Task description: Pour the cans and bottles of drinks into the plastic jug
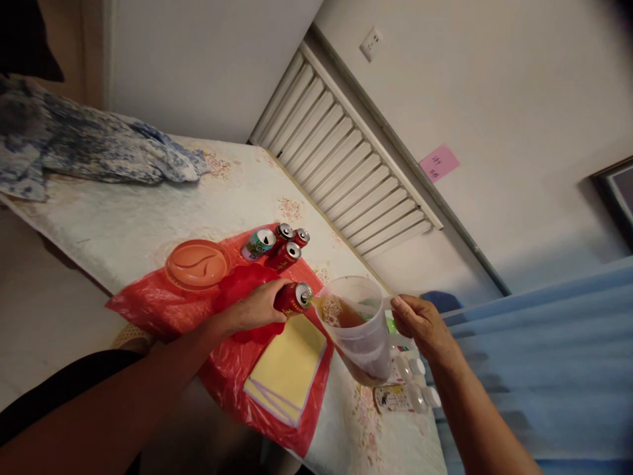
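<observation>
My left hand (260, 306) is wrapped round a red drink can (289, 302), its open top turned toward the pitcher. My right hand (422, 323) grips the handle of a clear plastic pitcher (363, 359), which is tilted with its spout at the can's mouth. Brown, frothy liquid (353, 315) is inside the pitcher, and a thin yellowish stream shows between spout and can. Under my left hand is a red bowl-like piece (237, 284), partly hidden. A folded yellow cloth (291, 369) lies below the can on a red plastic sheet (163, 303).
Behind the held can stand a green can (256, 247) and several red cans (285, 256). An orange round dish (198, 264) sits to their left. Plastic bottles (395, 399) are beyond the pitcher. A blue-white cloth (113, 148) lies across the table's far left; a radiator (341, 145) lines the wall.
</observation>
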`<state>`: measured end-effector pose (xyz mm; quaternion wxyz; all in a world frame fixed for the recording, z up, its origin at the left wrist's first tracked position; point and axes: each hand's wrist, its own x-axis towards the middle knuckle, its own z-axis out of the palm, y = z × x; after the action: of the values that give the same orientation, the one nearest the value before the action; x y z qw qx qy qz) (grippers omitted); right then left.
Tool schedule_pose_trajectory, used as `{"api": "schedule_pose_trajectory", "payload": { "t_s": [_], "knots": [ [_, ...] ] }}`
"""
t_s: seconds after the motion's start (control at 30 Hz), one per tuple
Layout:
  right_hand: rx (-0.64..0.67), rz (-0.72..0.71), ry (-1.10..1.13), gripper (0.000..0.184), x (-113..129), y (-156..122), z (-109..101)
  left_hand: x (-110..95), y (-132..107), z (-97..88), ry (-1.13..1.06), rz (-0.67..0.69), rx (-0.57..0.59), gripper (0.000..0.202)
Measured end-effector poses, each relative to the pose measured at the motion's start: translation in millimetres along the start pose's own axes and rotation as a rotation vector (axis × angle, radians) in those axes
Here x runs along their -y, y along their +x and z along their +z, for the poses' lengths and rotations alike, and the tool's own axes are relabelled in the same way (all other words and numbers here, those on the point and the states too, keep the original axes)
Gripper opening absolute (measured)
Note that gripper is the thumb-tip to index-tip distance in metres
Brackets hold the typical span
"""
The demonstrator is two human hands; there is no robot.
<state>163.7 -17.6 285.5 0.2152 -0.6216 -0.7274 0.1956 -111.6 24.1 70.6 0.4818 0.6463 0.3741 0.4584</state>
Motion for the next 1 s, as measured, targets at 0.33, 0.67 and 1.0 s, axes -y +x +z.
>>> {"api": "schedule_pose_trajectory", "payload": {
  "t_s": [0.33, 0.67, 1.0],
  "knots": [
    [-0.009, 0.003, 0.018, 0.056, 3.2, -0.3, 0.4, 1.7, 0.4, 0.6, 0.049, 0.005, -0.016, 0.058],
    [-0.006, 0.003, -0.016, 0.056, 5.7, -0.8, 0.0, 1.4, 0.8, 0.4, 0.063, -0.008, 0.01, 0.059],
    [-0.003, 0.005, -0.026, 0.056, 5.1, 0.4, 2.1, 2.7, 1.2, -0.9, 0.114, -0.004, 0.028, 0.057]
  ]
}}
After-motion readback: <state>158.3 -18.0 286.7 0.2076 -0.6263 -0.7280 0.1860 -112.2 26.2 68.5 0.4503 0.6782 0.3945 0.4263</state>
